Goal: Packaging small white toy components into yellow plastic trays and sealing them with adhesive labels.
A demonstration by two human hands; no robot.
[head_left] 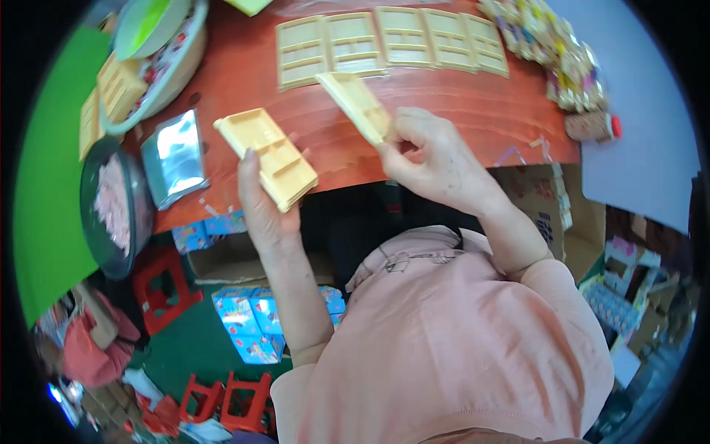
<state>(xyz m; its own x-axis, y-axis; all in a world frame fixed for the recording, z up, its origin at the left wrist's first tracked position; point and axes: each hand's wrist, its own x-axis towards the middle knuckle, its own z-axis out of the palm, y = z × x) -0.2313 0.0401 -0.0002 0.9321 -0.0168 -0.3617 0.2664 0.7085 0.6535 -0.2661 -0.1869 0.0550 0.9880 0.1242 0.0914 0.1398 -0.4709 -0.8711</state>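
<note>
My left hand [265,196] grips a pale yellow compartment tray [268,152], its divided side facing up; it looks like a small stack of such trays. In my right hand [433,152] a single pale yellow tray [353,103] is pinched by its near end and held tilted above the table. Beyond both hands, several like trays [403,38] lie side by side in a row on the red-brown table [444,92]. The fingers of my left hand are partly hidden behind the tray.
At the left stand a large tub [194,63] with a bowl, a dark basin [140,222] of pink material, and a stack of shiny film sheets [177,159]. Wrapped packets [547,48] and a red-capped jar [594,126] sit at the right. Blue boxes [255,318] and red stools [159,292] are below.
</note>
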